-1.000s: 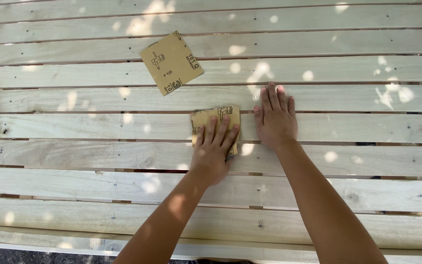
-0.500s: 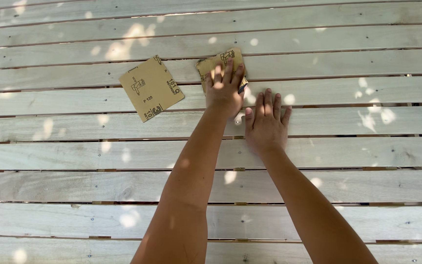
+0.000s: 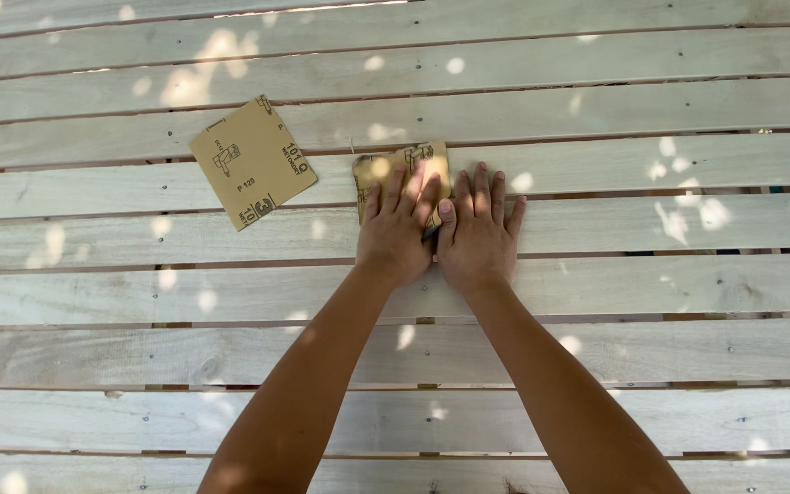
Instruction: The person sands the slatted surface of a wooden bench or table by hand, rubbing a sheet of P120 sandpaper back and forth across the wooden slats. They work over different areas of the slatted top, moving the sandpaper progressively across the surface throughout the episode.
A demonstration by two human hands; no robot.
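while flat: left hand (image 3: 395,233) (on sandpaper (image 3: 386,169))

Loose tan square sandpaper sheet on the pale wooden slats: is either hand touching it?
No. The loose tan square sandpaper sheet lies apart, while the left hand presses a smaller tan sandpaper piece and the right hand lies flat on the pale wooden slats.

Spare sandpaper sheet (image 3: 250,174): tan square, lying flat and tilted, toward the far left of the planks.
Wooden planks (image 3: 651,284): pale, sun-dappled, narrow gaps between.

matt tan sandpaper sheets (image 3: 250,174), pale rough-sawn wooden planks (image 3: 596,284)
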